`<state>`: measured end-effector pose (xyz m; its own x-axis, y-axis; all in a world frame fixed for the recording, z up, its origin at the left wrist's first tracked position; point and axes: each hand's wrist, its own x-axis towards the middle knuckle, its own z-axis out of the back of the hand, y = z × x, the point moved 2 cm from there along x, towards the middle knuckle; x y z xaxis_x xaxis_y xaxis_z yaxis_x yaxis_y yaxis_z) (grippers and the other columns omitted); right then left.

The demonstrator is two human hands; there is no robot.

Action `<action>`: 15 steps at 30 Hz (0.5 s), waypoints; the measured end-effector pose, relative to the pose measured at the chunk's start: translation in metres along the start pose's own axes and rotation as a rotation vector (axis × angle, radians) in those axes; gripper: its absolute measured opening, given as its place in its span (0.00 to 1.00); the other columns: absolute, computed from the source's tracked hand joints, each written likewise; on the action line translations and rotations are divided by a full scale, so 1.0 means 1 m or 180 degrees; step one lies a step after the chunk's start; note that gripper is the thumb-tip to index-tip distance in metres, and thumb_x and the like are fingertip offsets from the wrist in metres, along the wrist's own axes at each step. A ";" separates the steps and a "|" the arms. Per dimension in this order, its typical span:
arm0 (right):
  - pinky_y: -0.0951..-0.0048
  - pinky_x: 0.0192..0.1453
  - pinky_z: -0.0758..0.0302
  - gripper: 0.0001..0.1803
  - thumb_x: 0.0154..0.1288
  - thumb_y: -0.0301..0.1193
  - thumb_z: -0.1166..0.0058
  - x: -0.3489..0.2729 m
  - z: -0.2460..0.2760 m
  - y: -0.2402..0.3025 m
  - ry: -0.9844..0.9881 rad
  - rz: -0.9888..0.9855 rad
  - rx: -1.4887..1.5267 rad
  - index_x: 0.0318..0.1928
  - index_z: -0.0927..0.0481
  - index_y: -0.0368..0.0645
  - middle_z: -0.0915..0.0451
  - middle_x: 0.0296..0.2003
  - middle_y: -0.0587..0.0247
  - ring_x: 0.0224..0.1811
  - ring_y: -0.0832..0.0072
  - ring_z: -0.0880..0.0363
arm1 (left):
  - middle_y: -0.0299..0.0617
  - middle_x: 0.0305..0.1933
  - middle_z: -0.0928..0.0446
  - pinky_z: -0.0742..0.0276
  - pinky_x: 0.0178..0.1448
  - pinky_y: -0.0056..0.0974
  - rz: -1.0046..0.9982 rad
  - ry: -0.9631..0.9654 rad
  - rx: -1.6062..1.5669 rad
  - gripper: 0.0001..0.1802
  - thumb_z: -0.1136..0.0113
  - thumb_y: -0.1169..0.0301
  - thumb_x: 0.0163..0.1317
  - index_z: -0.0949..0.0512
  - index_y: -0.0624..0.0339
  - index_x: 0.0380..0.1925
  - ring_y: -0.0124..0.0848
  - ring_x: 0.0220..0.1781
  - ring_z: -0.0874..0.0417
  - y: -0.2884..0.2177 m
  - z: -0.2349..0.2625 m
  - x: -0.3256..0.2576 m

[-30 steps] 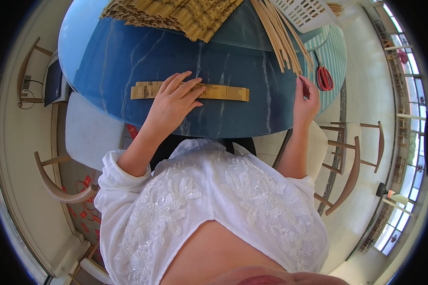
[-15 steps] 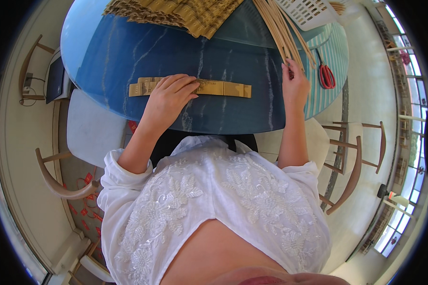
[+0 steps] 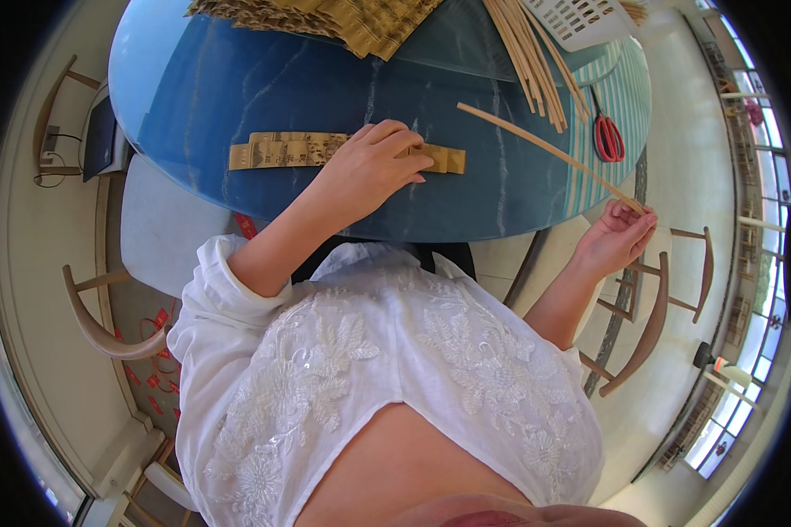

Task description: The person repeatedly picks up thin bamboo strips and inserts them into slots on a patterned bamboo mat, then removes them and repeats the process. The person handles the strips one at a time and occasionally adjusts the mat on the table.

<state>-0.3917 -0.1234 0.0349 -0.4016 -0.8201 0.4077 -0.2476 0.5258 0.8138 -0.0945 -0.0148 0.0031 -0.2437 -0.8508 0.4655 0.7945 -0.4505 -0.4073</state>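
A gold printed strip (image 3: 277, 151), with several overlapping layers, lies across the blue marbled table (image 3: 325, 92) in front of me. Curled over its right half is my left hand (image 3: 371, 169), fingers together and closed on it; the part beneath the hand is hidden. My right hand (image 3: 617, 235) is beyond the table's right edge, pinching one end of a thin wooden stick (image 3: 536, 140). The stick slants up and left, its far end over the table. More such sticks (image 3: 526, 66) lie in a loose bunch at the far right.
A heap of gold printed strips (image 3: 325, 22) lies at the far side. Red-handled scissors (image 3: 608, 139) rest on a striped cloth (image 3: 628, 83) at the right, near a white perforated basket (image 3: 580, 19). Wooden-armed chairs (image 3: 646, 338) stand around the table.
My right hand has drawn one stick from the bunch, moving right and toward me. My left hand has slid right along the gold strip, which now lies slightly tilted.
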 end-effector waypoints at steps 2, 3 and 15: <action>0.78 0.26 0.42 0.13 0.71 0.38 0.59 0.000 0.007 -0.003 0.0059 -0.0203 0.0070 0.34 0.32 0.41 0.32 0.20 0.67 0.21 0.80 0.40 | 0.41 0.42 0.27 0.30 0.53 0.39 0.0037 0.0121 -0.0143 0.12 0.37 0.68 0.50 0.20 0.57 0.36 0.38 0.48 0.28 0.003 -0.007 0.009; 0.78 0.26 0.42 0.13 0.71 0.38 0.59 0.000 0.011 -0.005 0.0088 -0.0306 0.0109 0.34 0.33 0.41 0.33 0.20 0.67 0.21 0.80 0.40 | 0.40 0.41 0.28 0.30 0.52 0.39 0.0094 0.0200 -0.0192 0.12 0.37 0.69 0.50 0.21 0.58 0.36 0.38 0.46 0.28 0.005 -0.010 0.012; 0.78 0.23 0.42 0.15 0.71 0.39 0.59 -0.001 0.017 -0.024 0.0395 -0.0304 -0.0463 0.34 0.35 0.40 0.32 0.21 0.65 0.18 0.82 0.39 | 0.40 0.40 0.31 0.32 0.52 0.39 0.0512 0.0659 -0.0748 0.11 0.37 0.72 0.51 0.24 0.59 0.36 0.38 0.46 0.31 0.011 -0.012 0.023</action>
<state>-0.4006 -0.1319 0.0077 -0.2687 -0.8909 0.3663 -0.1458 0.4135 0.8987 -0.0982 -0.0423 0.0003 -0.2525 -0.9420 0.2212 0.6881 -0.3355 -0.6434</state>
